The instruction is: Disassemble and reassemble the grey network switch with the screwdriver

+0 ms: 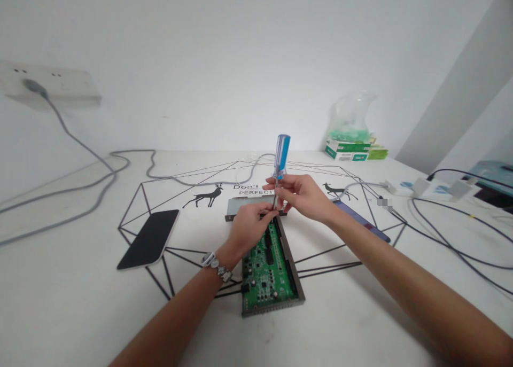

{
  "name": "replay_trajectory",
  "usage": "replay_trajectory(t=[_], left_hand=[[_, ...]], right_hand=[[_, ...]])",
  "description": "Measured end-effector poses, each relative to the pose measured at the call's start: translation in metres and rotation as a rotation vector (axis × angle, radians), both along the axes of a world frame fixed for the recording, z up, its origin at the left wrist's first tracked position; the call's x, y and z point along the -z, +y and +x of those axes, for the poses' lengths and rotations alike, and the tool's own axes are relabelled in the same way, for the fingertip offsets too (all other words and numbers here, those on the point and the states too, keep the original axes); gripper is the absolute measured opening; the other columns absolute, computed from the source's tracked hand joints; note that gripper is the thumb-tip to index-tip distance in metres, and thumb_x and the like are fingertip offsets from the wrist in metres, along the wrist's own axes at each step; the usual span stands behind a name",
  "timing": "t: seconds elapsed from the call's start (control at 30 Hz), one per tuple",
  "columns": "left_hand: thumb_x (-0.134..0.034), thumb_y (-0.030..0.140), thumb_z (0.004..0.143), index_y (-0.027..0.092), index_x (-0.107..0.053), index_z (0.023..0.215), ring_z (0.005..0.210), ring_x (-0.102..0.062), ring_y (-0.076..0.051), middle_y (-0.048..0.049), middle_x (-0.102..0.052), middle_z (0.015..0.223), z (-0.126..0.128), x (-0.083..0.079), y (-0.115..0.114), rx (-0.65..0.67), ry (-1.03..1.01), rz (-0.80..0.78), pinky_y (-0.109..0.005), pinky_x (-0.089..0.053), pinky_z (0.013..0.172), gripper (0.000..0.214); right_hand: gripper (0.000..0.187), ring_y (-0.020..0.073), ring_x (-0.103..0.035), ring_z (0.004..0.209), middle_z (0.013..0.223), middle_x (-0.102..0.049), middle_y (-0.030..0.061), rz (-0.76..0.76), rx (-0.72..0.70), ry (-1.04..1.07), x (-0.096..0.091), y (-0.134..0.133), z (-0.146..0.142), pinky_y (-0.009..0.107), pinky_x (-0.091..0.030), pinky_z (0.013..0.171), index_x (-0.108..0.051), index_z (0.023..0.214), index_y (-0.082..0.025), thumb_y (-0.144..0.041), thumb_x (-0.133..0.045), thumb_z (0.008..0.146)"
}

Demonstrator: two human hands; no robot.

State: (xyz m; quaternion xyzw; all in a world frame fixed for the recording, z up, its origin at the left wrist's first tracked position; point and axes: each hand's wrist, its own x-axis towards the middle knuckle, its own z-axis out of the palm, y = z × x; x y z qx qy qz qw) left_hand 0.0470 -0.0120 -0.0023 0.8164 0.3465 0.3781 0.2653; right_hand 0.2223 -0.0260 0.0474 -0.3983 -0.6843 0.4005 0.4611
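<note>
A: What is at the far left?
B: A socket (pixel 76 84) on the wall (pixel 208 62), with a plug (pixel 34 86) in it. A grey cable (pixel 82 142) runs from there onto the white table (pixel 76 297) and along toward its back edge. A black phone (pixel 149 240) lies on the table's left side.
A: And next?
B: A printed deer (pixel 205 197), then the left hand (pixel 250 225), wearing a metal bracelet (pixel 218 265) at the wrist. Its thumb and forefinger come together at the low end of the screwdriver (pixel 282 153); I can't tell whether they grip it.
A: Where is the circuit board?
B: The green circuit board (pixel 262 281) sits in a dark metal case (pixel 273 307) in the middle of the table, its long sides running toward the back edge. A pale panel (pixel 236 207) lies at its far end.
A: And the right hand?
B: The right hand (pixel 306 196) holds the screwdriver by the shaft with its fingertips, nearly upright, blue handle on top.
A: What is beyond that?
B: A flat device (pixel 363 221) with a bluish face, small boxes (pixel 348 147) under a plastic bag (pixel 350 118) at the back right corner, and white power blocks (pixel 428 188) near the right edge.
</note>
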Motion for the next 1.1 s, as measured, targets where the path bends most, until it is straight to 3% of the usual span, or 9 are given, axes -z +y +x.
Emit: replay_trajectory(t=[0.17, 0.3, 0.43, 0.6, 0.77, 0.93, 1.1], left_hand=[[-0.056, 0.032, 0.092, 0.018, -0.075, 0.089, 0.075, -0.068, -0.020, -0.0044, -0.076, 0.081, 0.000, -0.001, -0.001, 0.004, 0.017, 0.009, -0.028, -0.051, 0.067, 0.024], [-0.062, 0.036, 0.089, 0.018, -0.071, 0.095, 0.078, -0.068, -0.019, -0.0036, -0.076, 0.088, 0.001, 0.001, -0.001, -0.038, -0.025, 0.020, -0.028, -0.052, 0.070, 0.021], [-0.070, 0.039, 0.084, 0.018, -0.068, 0.087, 0.078, -0.067, -0.019, -0.0023, -0.074, 0.086, 0.003, 0.003, -0.001, -0.137, -0.044, 0.039, -0.027, -0.051, 0.069, 0.021], [-0.068, 0.035, 0.085, 0.018, -0.070, 0.084, 0.075, -0.067, -0.018, -0.0027, -0.075, 0.084, 0.006, 0.003, -0.001, -0.168, -0.063, 0.015, -0.028, -0.050, 0.068, 0.017], [-0.063, 0.032, 0.089, 0.017, -0.072, 0.088, 0.079, -0.070, -0.020, -0.0043, -0.077, 0.086, 0.004, 0.004, 0.000, -0.077, -0.075, -0.026, -0.029, -0.052, 0.072, 0.017], [-0.055, 0.035, 0.094, 0.018, -0.073, 0.097, 0.087, -0.071, -0.021, -0.0049, -0.077, 0.096, 0.002, 0.005, -0.001, 0.031, -0.076, -0.061, -0.030, -0.053, 0.080, 0.025], [-0.050, 0.030, 0.096, 0.018, -0.071, 0.104, 0.094, -0.071, -0.021, -0.0057, -0.076, 0.103, 0.002, 0.007, 0.000, 0.075, -0.067, -0.066, -0.031, -0.053, 0.086, 0.026]], right_hand=[[0.036, 0.0125, -0.061, 0.054, 0.085, -0.076, 0.0084, -0.018, 0.022, 0.006, -0.002, -0.001, 0.002, 0.027, -0.054, 0.050, -0.072, 0.108, -0.015, -0.042, -0.066, 0.085], [0.034, 0.0125, -0.058, 0.053, 0.079, -0.073, 0.0062, 0.102, 0.128, -0.066, 0.005, 0.003, 0.000, 0.026, -0.048, 0.048, -0.072, 0.090, -0.015, -0.048, -0.070, 0.081], [0.035, 0.0132, -0.056, 0.058, 0.072, -0.067, 0.0032, 0.267, 0.259, -0.169, 0.011, 0.005, -0.003, 0.025, -0.042, 0.051, -0.066, 0.076, -0.017, -0.052, -0.070, 0.081], [0.040, 0.0118, -0.051, 0.055, 0.061, -0.059, -0.0006, 0.305, 0.340, -0.191, 0.014, 0.005, -0.004, 0.024, -0.039, 0.053, -0.056, 0.067, -0.019, -0.053, -0.070, 0.081], [0.036, 0.0132, -0.058, 0.060, 0.070, -0.066, 0.0022, 0.234, 0.269, -0.166, 0.013, 0.004, -0.002, 0.025, -0.046, 0.057, -0.063, 0.074, -0.017, -0.052, -0.070, 0.080], [0.037, 0.0142, -0.064, 0.067, 0.101, -0.074, 0.0099, 0.020, 0.040, -0.002, 0.005, -0.005, 0.007, 0.026, -0.052, 0.054, -0.070, 0.104, -0.016, -0.046, -0.067, 0.084], [0.042, 0.0125, -0.063, 0.064, 0.107, -0.074, 0.0112, -0.025, 0.004, 0.078, 0.001, -0.008, 0.008, 0.024, -0.050, 0.050, -0.069, 0.114, -0.016, -0.044, -0.068, 0.084]])
